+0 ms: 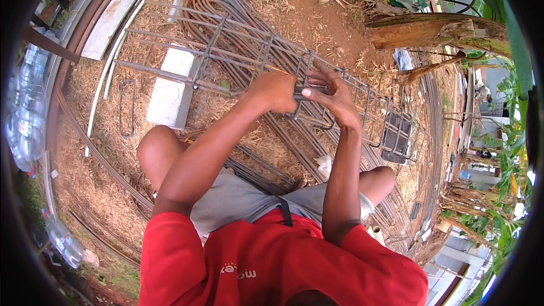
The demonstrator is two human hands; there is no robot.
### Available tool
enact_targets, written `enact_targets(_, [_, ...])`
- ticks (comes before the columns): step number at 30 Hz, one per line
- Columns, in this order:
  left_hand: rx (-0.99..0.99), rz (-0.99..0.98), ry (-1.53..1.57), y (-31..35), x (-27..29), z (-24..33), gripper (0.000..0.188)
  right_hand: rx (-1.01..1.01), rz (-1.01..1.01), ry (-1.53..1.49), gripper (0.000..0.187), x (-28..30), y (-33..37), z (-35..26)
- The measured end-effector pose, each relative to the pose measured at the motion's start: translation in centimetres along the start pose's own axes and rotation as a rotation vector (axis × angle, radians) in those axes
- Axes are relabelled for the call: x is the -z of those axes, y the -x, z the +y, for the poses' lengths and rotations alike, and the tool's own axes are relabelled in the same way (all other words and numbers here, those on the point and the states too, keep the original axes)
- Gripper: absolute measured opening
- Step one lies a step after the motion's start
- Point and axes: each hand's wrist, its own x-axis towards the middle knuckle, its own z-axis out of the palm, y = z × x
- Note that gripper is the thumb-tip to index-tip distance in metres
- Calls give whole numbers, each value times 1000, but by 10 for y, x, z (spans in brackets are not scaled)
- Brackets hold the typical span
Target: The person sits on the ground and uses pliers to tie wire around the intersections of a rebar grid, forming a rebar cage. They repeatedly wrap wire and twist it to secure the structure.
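A long cage of steel bars (pixel 205 55) with square stirrups runs across in front of me, from upper left to lower right. At its middle my left hand (pixel 273 92) is closed in a fist around one end of a dark, bar-like tool (pixel 299 94); its exact kind is hidden by the fingers. My right hand (pixel 335 99) meets it from the other side, thumb laid along the dark tool and fingers loosely bent over it. One square stirrup (pixel 309 59) stands just beyond the hands. Whatever the tool's tip touches cannot be seen.
A white block (pixel 171 88) supports the cage's left part, and a dark block (pixel 395 136) its right end. Bent rebar bundles (pixel 226 3) lie beneath. One loose stirrup (pixel 127 107) rests on the straw. Plastic bottles (pixel 28 107) line the left; banana stems (pixel 436 31) stand at upper right.
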Motion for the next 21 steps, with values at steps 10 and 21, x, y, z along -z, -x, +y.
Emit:
enact_targets(10, [-254,69,-17,1,-41,40,42,-286,295,-539,38,38,18,48])
enact_targets(21, [-382,234,377,1,-47,54,33,-129,574,-784,41,55,36,54])
